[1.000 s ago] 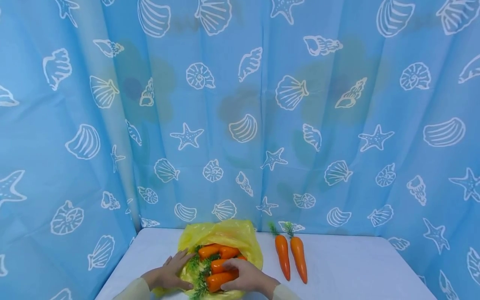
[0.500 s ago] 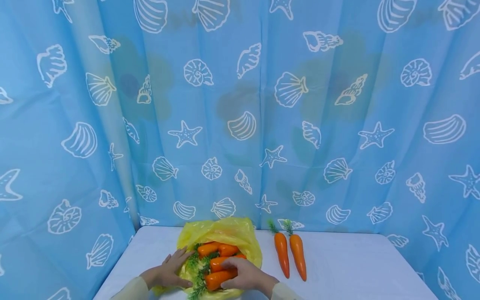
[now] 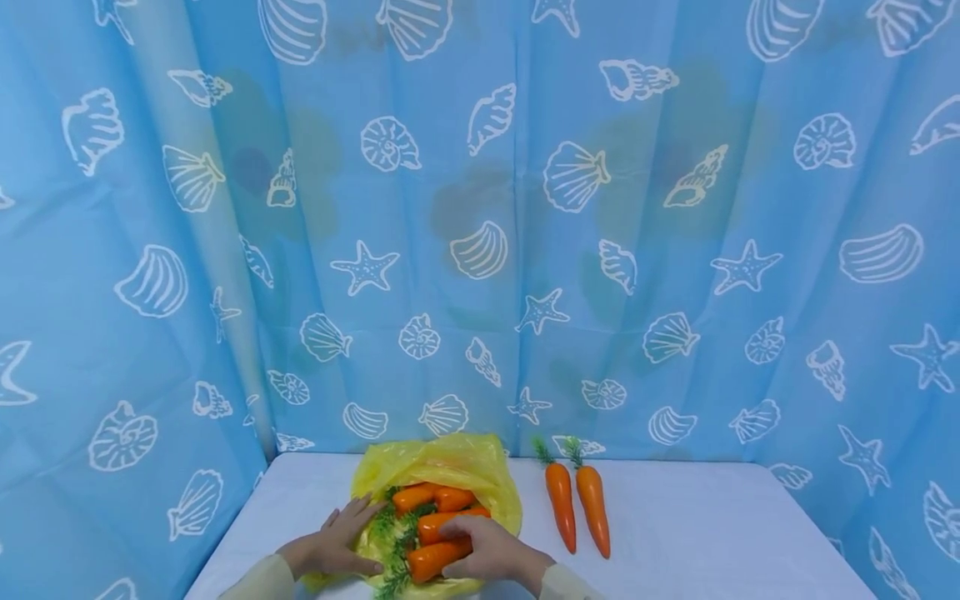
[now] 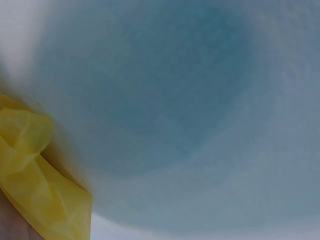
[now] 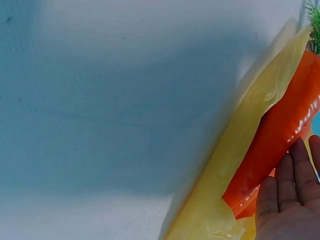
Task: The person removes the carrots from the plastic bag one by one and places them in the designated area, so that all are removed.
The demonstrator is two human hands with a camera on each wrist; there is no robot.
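Note:
A yellow plastic bag [image 3: 480, 462] lies with its mouth toward me, several orange carrots [image 3: 435, 560] with green leafy tops inside it. My left hand [image 3: 337, 540] rests on the bag's left side, fingers spread beside the leafy tops [image 3: 393, 575]. The left wrist view shows only a fold of the bag [image 4: 45, 195] and a sliver of that hand. My right hand [image 3: 491, 550] lies over the bag's right part, thumb and fingers to either side of the nearest carrot. In the right wrist view its nearly straight fingers [image 5: 285, 182] lie against a carrot [image 5: 280, 140].
Two more carrots [image 3: 560, 504] lie side by side on the white table [image 3: 690, 533], right of the bag, tops toward the back. A blue curtain [image 3: 480, 250] printed with white shells hangs behind the table and along its left.
The view has shifted slightly. Both hands, the bag and the carrots keep their places relative to one another.

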